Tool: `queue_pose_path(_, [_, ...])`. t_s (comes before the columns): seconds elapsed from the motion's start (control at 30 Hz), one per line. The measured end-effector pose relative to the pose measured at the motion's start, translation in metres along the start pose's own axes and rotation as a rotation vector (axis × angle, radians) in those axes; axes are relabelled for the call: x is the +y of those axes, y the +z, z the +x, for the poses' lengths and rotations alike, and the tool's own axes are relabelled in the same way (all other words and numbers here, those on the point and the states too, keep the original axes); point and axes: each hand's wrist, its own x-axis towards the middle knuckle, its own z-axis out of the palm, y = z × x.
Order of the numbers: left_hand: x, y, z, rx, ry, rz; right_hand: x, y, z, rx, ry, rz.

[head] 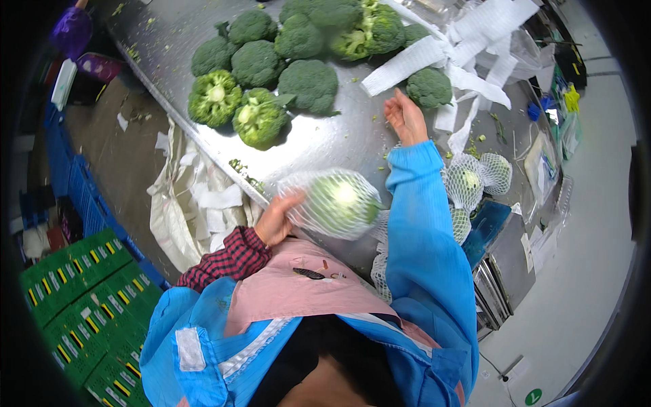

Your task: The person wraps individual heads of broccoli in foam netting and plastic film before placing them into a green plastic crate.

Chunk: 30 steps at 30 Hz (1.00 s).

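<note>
My left hand [277, 219] grips one end of a white foam net sleeve, with a broccoli head [346, 201] inside it, stem side towards the camera. My right hand [405, 118] reaches over the metal table [325, 140], fingers apart and holding nothing, beside a loose broccoli head [429, 88] and a white foam strip [404, 66]. Farther back lie several bare broccoli heads [307, 85], some with their cut stems up. Right of my right sleeve are several netted heads [465, 180].
A raised metal edge [203, 145] bounds the table's left side; below it hangs a white woven sack [175, 203] with foam scraps. Green plastic crates [76, 285] stand at lower left. More foam strips [488, 30] are heaped at upper right, and metal boxes [503, 264] stand right.
</note>
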Motion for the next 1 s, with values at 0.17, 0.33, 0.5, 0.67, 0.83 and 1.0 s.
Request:
queue_pose_path(0.17, [0.004,-0.017,0.031,-0.172,-0.164,1.275,-0.004,0.006,0.059,0.078,0.016,0.013])
queue_pose_path(0.33, [0.089,0.046,0.052,0.137,0.396,1.116,0.005,0.045,0.029,-0.176,-0.033,-0.096])
queue_pose_path(0.5, [0.126,0.075,0.084,0.013,0.365,0.484,0.037,0.062,-0.115,-0.740,0.310,-0.465])
queue_pose_path(0.67, [0.094,0.057,0.085,0.031,0.304,0.679,0.036,0.078,-0.141,-0.333,-0.368,-0.423])
queue_pose_path(0.83, [0.079,0.073,0.051,-0.138,0.134,-0.014,0.052,0.062,-0.114,-0.381,-0.373,-0.522])
queue_pose_path(1.0, [0.063,0.034,0.045,-0.092,0.207,0.040,0.083,0.088,-0.135,-0.360,-0.509,-0.476])
